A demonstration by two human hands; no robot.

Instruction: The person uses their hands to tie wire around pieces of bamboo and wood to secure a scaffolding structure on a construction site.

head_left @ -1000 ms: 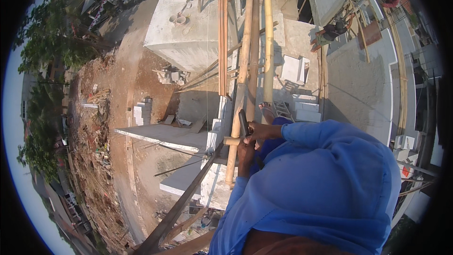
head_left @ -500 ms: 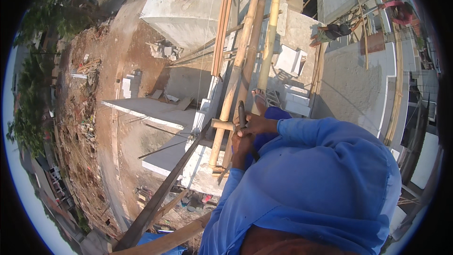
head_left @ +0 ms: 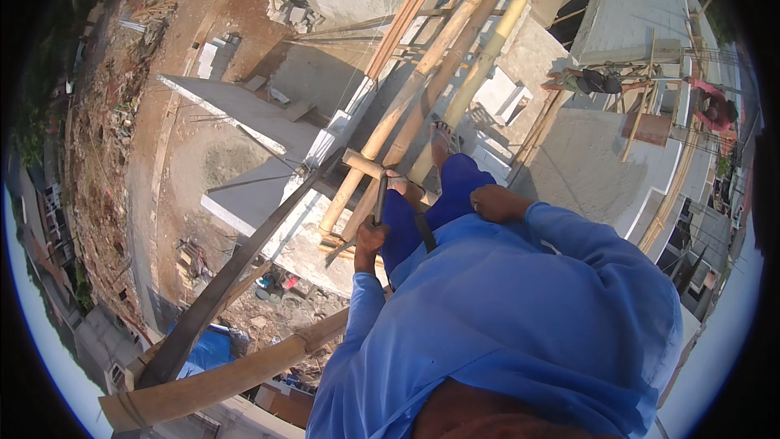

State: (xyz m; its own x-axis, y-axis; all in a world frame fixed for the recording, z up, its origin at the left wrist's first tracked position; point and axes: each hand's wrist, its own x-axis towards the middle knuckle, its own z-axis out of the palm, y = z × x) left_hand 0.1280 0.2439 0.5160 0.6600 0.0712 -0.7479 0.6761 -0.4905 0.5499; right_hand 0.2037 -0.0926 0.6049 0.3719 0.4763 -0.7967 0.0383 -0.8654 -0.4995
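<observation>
My left hand (head_left: pixel 371 236) is closed around a dark rod-like tool (head_left: pixel 381 201). Its far end reaches up beside a short wooden crosspiece (head_left: pixel 363 164) lying over the bamboo poles (head_left: pixel 409 106); whether the two touch I cannot tell. My right hand (head_left: pixel 497 204) is curled close to my blue trousers (head_left: pixel 455 183), near the thigh; anything inside its fingers is hidden. My feet, one of them (head_left: pixel 443 136) showing clearly, are by the bamboo poles, high above the ground.
A dark slanting beam (head_left: pixel 236 272) and a thick bamboo pole (head_left: pixel 236 370) cross at lower left. Concrete slabs (head_left: pixel 260 195) lie below, beside a dirt strip with rubble (head_left: pixel 106 162). One person in a dark top (head_left: pixel 600 81) and another in red (head_left: pixel 715 110) are at upper right.
My hands have come apart: the right has left the tool and moved right toward my thigh. The left keeps the tool, lower and further left. The view has shifted and turned.
</observation>
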